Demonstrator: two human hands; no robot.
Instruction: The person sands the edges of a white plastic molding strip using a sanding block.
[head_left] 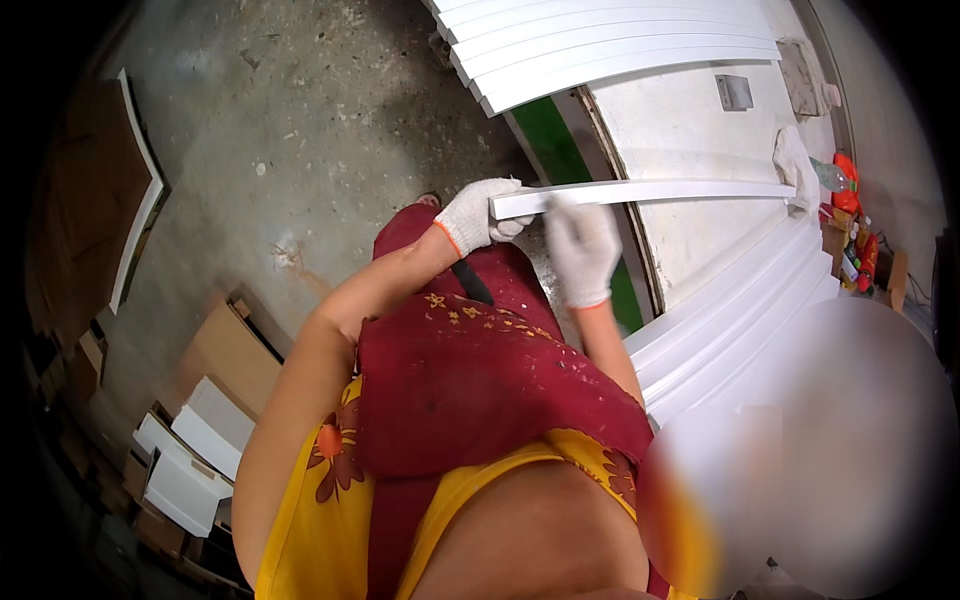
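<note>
My left hand [478,214], in a white knitted glove with an orange cuff edge, is closed around the near-left end of a long white strip [670,190]. The strip runs to the right across a white-topped work table [640,130], its far end by a crumpled white cloth [794,165]. My right hand [584,252], gloved the same way, is at the strip's near side, just right of my left hand. Motion blurs its fingers, so what they hold, if anything, does not show.
Several white strips [620,40] lie side by side at the table's far end; more white strips [745,310] lie at the near right. A small grey block [734,93] rests on the tabletop. A clear bottle [829,176] is at the right. White panels [190,470] stand low on the left.
</note>
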